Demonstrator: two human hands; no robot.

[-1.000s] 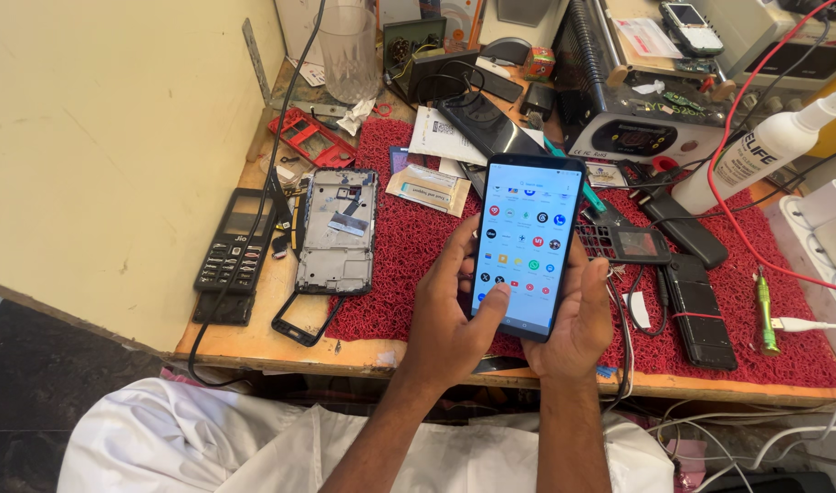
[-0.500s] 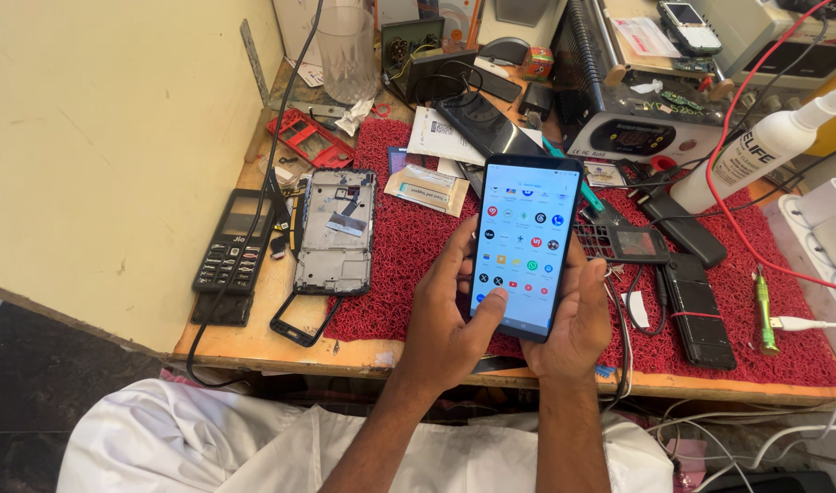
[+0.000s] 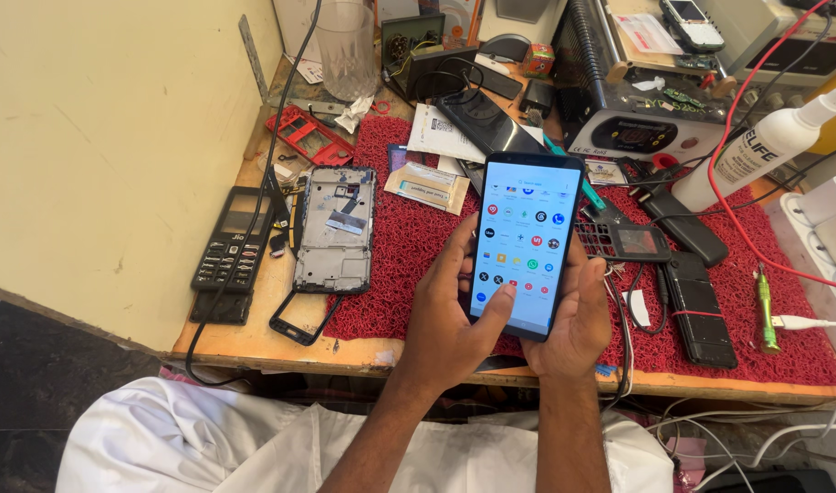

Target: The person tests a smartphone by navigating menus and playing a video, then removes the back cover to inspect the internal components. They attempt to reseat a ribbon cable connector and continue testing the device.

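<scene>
- While the smartphone [image 3: 525,242] stands tilted above the red mat [image 3: 409,246], we hold it between both hands so its lit screen of coloured icons faces us.
- Our right hand [image 3: 578,315] cups the phone's lower right edge from behind, fingers wrapped narrow around it; this carries the weight.
- Our left hand [image 3: 459,315] grips the lower left edge, and its thumb lies across the glass on the lower rows of icons, free to press because the other hand steadies the phone.
- The phone hangs over the near middle of the wooden surface [image 3: 254,329], clear of the parts below.
- Left of the mat's edge lies an opened phone frame [image 3: 334,228], insides up, with a black keypad phone [image 3: 231,251] beside it near the wall.
- To the right rest a dark handset with a red band [image 3: 699,309] and a green screwdriver [image 3: 765,306], within reach.
- Farther back stand a white spray bottle [image 3: 769,146] and a clear glass [image 3: 345,46], kept away from the working spot.
</scene>
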